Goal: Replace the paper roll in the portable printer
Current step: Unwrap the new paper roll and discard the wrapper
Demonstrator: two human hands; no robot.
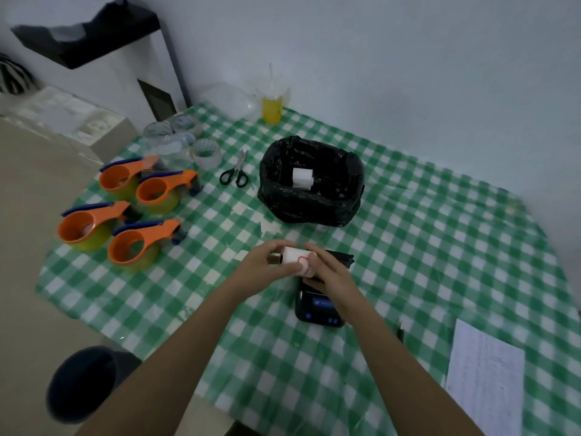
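A white paper roll (294,259) with a red mark near its right end is held level between both hands, just above the far end of the black portable printer (318,309). My left hand (263,268) grips the roll's left end. My right hand (330,273) closes on its right end and hides part of the printer. The printer lies on the green checked tablecloth (408,262) with its lid (341,258) open behind the hands. Another white paper roll (302,177) lies inside the black bag-lined bin (309,202).
Several orange tape dispensers (125,215) stand at the left, with clear tape rolls (188,140) behind them. Black scissors (235,171) lie left of the bin. A cup of yellow drink (273,108) is at the back. A printed sheet (484,382) lies front right; a dark stool (85,382) is below left.
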